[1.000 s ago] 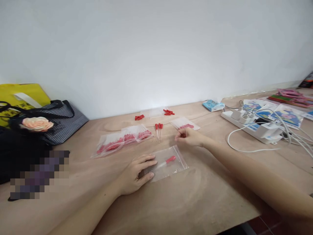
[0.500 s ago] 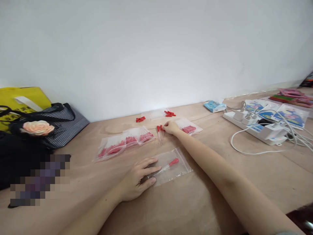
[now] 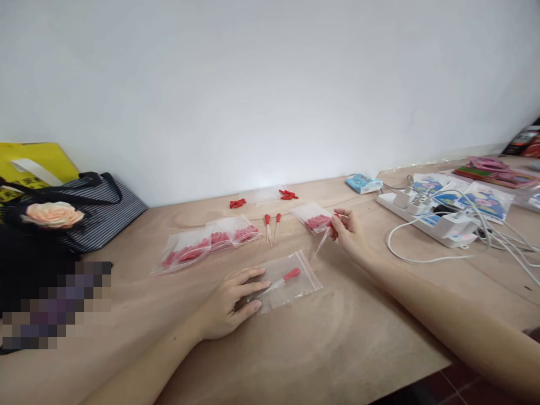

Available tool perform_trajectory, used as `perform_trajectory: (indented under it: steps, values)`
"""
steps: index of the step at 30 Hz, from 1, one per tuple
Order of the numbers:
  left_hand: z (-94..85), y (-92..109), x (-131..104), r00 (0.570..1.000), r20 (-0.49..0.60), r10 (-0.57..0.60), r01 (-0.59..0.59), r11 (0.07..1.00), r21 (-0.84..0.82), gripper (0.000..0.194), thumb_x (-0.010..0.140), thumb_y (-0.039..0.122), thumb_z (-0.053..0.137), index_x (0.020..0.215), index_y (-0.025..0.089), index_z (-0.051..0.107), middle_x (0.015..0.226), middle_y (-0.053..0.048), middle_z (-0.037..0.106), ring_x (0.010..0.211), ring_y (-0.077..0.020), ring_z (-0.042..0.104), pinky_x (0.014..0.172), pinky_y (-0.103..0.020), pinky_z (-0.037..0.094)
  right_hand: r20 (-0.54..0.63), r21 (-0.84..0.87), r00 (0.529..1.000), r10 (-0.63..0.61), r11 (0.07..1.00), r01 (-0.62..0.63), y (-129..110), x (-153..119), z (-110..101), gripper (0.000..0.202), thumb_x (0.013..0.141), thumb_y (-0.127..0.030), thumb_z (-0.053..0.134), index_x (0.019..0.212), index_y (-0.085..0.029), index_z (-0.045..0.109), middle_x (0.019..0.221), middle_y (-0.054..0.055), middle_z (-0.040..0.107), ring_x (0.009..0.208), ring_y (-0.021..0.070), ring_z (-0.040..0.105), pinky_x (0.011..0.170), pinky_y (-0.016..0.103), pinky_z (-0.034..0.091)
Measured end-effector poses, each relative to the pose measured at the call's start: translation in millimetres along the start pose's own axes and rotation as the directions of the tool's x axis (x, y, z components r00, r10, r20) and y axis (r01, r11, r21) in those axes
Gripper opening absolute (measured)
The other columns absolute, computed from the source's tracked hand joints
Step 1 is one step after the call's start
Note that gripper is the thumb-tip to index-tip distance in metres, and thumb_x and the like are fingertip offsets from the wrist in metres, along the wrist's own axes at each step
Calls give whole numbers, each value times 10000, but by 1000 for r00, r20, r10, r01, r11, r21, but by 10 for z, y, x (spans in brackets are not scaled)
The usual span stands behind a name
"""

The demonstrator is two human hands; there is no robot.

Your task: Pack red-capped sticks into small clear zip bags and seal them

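Observation:
My right hand (image 3: 346, 230) pinches a dropper (image 3: 323, 239) by its red rubber bulb, the clear tube slanting down to the left. Spread and nearly flat, the fingers of my left hand (image 3: 234, 298) rest on the near end of a clear zip bag (image 3: 310, 281). A red-bulbed dropper (image 3: 292, 274) lies inside that bag. Loose droppers (image 3: 267, 220) lie on the table just beyond it. To their left, filled zip bags (image 3: 185, 253) overlap in a row, and another filled bag (image 3: 310, 216) lies beside my right hand.
Against the wall lie red rubber bulbs (image 3: 238, 203), more bulbs (image 3: 288, 194) and a clear bag (image 3: 266, 196). A power strip (image 3: 422, 216) with white cables and a blue packet (image 3: 363, 183) are at right. A striped bag (image 3: 113, 216) stands left.
My right hand has moved right and towards me, carrying one dropper away from the loose group. My left hand stays on the clear bag. The view has shifted slightly.

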State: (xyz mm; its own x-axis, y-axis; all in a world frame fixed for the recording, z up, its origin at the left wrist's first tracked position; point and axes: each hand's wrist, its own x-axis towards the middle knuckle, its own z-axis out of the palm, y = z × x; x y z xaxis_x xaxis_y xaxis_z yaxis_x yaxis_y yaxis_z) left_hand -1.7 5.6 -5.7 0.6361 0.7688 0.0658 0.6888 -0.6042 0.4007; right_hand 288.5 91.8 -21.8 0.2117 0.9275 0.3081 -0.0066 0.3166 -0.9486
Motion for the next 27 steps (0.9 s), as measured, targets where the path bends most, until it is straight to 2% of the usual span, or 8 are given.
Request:
perform_trajectory:
  steps: [5,11,16,18,20,24,27]
  values:
    - [-24,32,0,1000,-8,1,-1,1000,8,355,846,309,441,1194,290,509,1328,-32,429,1217,-233,395,998,-431,350,-23,63,989,146,988,-144,89,-67,14,401,662,-516,562,867,-207,410,647,-51,505,469,64,458,438,204,371]
    - [-23,24,-4,1000,-12,2,-3,1000,-10,356,842,315,449,1190,291,515,1322,-30,438,1214,-238,397,1000,-443,347,9,132,974,226,965,-225,117,-144,135,386,658,-484,574,874,-221,392,653,-50,515,476,80,493,453,228,414]
    - [-11,16,-10,1000,-23,4,-5,1000,-26,347,841,313,459,1182,304,520,1327,-21,433,1212,-236,398,1001,-439,342,141,239,934,328,904,-353,74,-273,186,372,639,-449,631,807,-218,393,678,-33,551,518,96,556,520,258,466]
    - [-11,23,-13,1000,-6,-5,5,1000,-23,369,843,316,455,1209,294,494,1337,-29,419,1219,-238,388,1004,-440,336,230,244,910,345,885,-397,32,-329,201,382,627,-430,661,811,-216,403,694,-24,575,559,105,586,555,261,482]
    - [-13,31,-14,1000,3,-13,13,1000,-26,405,847,323,450,1250,290,443,1346,-31,407,1227,-237,378,1008,-439,332,348,189,872,344,885,-425,-16,-370,204,387,615,-418,683,809,-208,422,643,-40,573,535,97,581,524,235,472]
    - [-14,35,-12,1000,-12,-10,10,999,-43,441,849,324,454,1284,292,387,1349,-24,405,1231,-226,372,1015,-428,325,541,-61,760,361,918,-393,-91,-387,174,365,605,-420,695,768,-187,466,492,-91,507,341,45,436,342,170,334]
    - [-13,32,-6,1000,-16,-4,3,999,-46,441,845,319,457,1279,280,391,1341,-28,415,1228,-221,376,1017,-420,324,610,-171,694,382,919,-355,-96,-364,157,379,586,-430,701,773,-171,496,578,-61,582,296,12,352,295,159,263]
